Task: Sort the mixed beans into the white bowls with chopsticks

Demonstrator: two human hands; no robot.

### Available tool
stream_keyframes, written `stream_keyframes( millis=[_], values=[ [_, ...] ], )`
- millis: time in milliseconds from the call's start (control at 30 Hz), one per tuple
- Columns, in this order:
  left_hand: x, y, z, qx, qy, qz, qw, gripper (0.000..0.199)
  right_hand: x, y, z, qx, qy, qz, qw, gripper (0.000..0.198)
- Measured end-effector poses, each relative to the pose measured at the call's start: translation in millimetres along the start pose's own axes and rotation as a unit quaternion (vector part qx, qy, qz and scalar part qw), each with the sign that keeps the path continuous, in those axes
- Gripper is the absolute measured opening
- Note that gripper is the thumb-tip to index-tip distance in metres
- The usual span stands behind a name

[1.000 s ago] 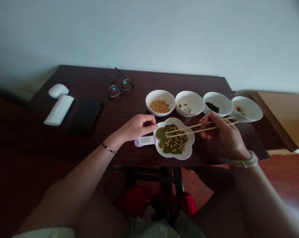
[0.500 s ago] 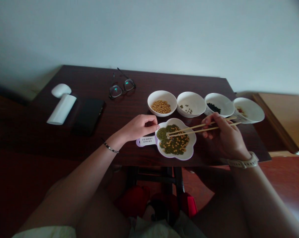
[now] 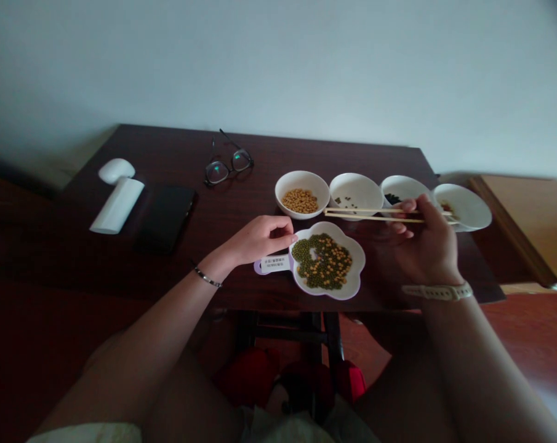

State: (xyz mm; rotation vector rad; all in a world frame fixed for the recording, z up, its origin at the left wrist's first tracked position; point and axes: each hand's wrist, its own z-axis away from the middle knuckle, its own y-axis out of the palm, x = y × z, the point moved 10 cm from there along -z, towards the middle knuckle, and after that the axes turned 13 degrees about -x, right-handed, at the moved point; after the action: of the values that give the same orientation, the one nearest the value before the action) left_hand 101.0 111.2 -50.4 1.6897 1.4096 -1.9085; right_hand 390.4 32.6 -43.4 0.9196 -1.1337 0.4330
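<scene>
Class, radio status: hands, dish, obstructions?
Left hand at rim of white flower-shaped dish, green and yellow beans inside. Right hand holding pale wooden chopsticks, partly hiding round white bowl of dark beans.

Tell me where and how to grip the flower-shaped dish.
Probably by the handle, coming from the left: it sticks out on that side of the dish, away from the beans, with the left hand close by. Keep it level, since the dish looks shallow.
</scene>
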Motion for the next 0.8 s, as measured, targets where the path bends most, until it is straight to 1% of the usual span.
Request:
stream_keyframes(
  millis=[67,133,200,267,367,433,567,733,800],
  values=[
    [1,0,1,0.001,-0.004,0.002,1.000,0.029,0,6,-6,-0.012,-0.027,-0.019,0.999,0.027],
    [2,0,1,0.002,-0.005,0.002,1.000,0.028,-4,13,-7,-0.022,-0.045,-0.024,0.998,0.031],
    [2,0,1,0.003,-0.007,0.003,1.000,0.029,-9,21,-5,-0.018,-0.045,-0.008,0.999,0.032],
    [0,1,1,0.003,-0.007,0.006,1.000,0.029,-8,23,-3,-0.020,-0.044,0.004,0.999,0.032],
    [-3,0,1,0.001,-0.006,0.007,1.000,0.029,0,20,3,-0.012,-0.033,0.024,0.999,0.031],
    [-4,0,1,0.002,-0.006,0.007,1.000,0.028,7,16,7,-0.001,-0.025,0.044,0.999,0.035],
    [-3,0,1,0.003,-0.005,0.005,1.000,0.026,21,9,17,-0.001,-0.055,0.109,0.992,0.041],
    [-2,1,1,0.002,-0.003,-0.003,1.000,0.029,22,7,28,-0.006,-0.073,0.177,0.982,0.042],
    [-1,1,0,0.001,-0.004,-0.005,1.000,0.029,21,9,30,0.002,-0.077,0.191,0.978,0.043]
  ],
)
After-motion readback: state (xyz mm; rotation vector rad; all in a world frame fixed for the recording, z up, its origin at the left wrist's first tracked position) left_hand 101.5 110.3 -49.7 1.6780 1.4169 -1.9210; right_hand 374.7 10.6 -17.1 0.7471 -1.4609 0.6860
